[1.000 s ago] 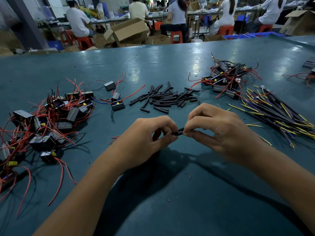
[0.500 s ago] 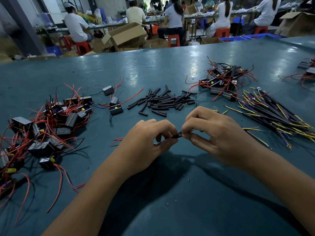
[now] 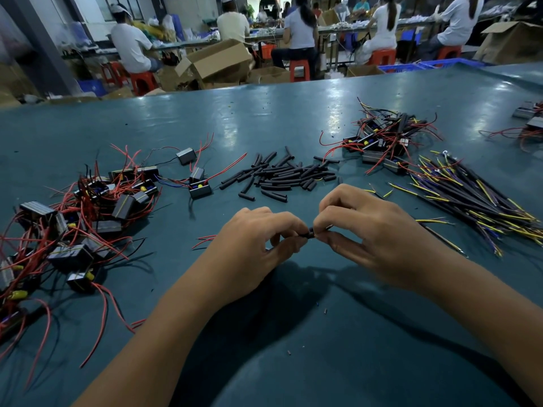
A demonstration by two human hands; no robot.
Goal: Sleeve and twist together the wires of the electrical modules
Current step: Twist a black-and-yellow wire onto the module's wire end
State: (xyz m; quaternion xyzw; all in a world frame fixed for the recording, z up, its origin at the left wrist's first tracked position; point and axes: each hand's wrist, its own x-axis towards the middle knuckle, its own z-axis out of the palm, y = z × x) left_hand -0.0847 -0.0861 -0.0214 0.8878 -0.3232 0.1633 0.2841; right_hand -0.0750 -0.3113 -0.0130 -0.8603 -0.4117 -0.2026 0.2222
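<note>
Both curled hands, left hand [image 3: 252, 245] and right hand [image 3: 373, 233], pinching one thin black sleeve [image 3: 308, 232], glossy teal table [image 3: 293, 118]

Both forearms are bare from the lower edge of the picture up to the wrists, with no sleeve or cuff reaching into view. The left hand [image 3: 249, 248] is uncovered, without glove, ring or band, and its wrist carries no watch or strap. The right hand [image 3: 373, 239] is likewise bare, its wrist plain. The fingers [image 3: 338, 201] of the right hand show smooth knuckles with no tape or plaster on them; the nails are mostly turned away and cannot be made out. No tattoo or marking shows on either arm.
</note>
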